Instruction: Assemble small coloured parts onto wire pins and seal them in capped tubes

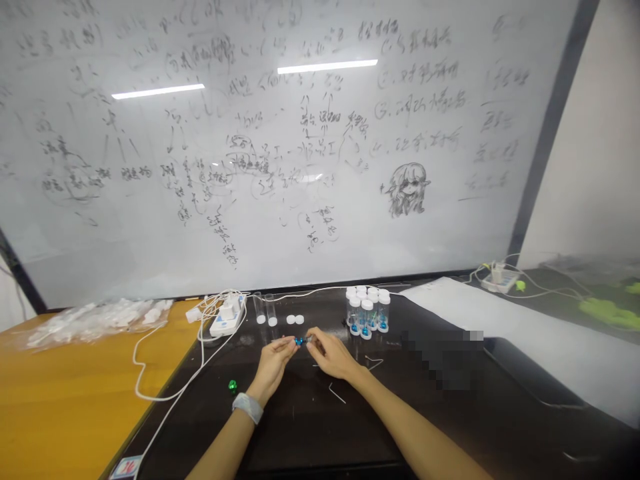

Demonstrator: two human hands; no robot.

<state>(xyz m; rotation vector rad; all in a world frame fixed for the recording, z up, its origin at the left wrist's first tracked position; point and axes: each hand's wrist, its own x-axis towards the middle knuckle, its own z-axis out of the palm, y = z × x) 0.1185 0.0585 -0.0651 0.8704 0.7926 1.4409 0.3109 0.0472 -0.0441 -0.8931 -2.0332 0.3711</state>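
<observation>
Above the dark table, my left hand [276, 360] pinches a small shiny blue metal part [299, 341] from the left. My right hand [327, 353] has its fingers closed around the part's right end, where a small dark or metallic piece shows between the fingertips. The fingers hide much of that end. A green metal part [233, 385] lies left of my left wrist. An L-shaped metal key [337, 393] rests below my right hand, and a thin bent metal piece [374, 363] is to its right.
Behind the hands stand two clear tubes [271, 310], two white caps [295, 320] and several capped tubes with blue parts [367, 317]. A power strip [229, 316] with white cables is at the left. A black phone-like slab [533, 373] lies right, near white paper [450, 307].
</observation>
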